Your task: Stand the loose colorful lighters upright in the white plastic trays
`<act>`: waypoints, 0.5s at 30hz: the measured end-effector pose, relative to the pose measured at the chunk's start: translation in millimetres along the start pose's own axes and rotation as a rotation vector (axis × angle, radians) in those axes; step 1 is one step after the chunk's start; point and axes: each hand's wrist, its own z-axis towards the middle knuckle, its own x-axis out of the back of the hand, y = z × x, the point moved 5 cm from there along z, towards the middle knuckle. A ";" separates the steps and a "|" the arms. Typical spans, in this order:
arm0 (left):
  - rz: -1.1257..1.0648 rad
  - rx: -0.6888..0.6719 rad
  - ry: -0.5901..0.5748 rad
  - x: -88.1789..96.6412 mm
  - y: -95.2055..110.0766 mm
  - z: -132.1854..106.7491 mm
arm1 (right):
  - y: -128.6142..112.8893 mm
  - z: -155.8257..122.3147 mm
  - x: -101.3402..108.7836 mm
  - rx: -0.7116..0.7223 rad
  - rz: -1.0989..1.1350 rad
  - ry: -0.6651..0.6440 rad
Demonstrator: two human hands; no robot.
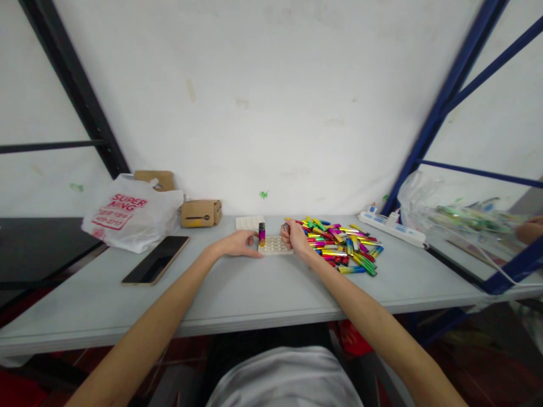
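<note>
A pale tray (278,246) with rows of small holes lies on the table in front of me. One purple-and-orange lighter (262,236) with a dark top stands upright at its left end. My left hand (240,243) rests at that end, thumb and fingers apart on either side of the tray's corner, beside the standing lighter. My right hand (296,240) is closed over the tray's right part. A dark metallic tip shows at its curled fingers, seemingly a lighter; the fingers hide most of it. A pile of shiny multicoloured lighters (339,240) lies just right of this hand.
A second pale tray (249,223) lies behind, near the wall. To the left are a small cardboard box (201,213), a white plastic bag (136,212) and a phone-like dark slab (156,260). A power strip (394,227) and blue rack post (419,152) stand right. Another person's hand (530,230) shows far right.
</note>
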 end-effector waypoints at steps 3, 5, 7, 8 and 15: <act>0.002 0.002 0.002 0.3 0.9 -0.1 | 2.1 2.3 0.4 0.033 -0.038 -0.008; 0.012 0.001 0.001 0.2 1.2 0.0 | 3.1 3.2 1.8 0.045 -0.071 0.015; 0.018 0.000 0.002 0.2 1.2 0.3 | 2.9 3.4 3.8 0.067 -0.095 0.052; 0.020 0.000 0.003 0.2 1.1 0.4 | 2.5 3.3 3.9 0.083 -0.098 0.056; 0.012 -0.011 0.001 -1.5 -1.3 1.7 | -4.1 0.1 -3.8 0.275 -0.197 -0.011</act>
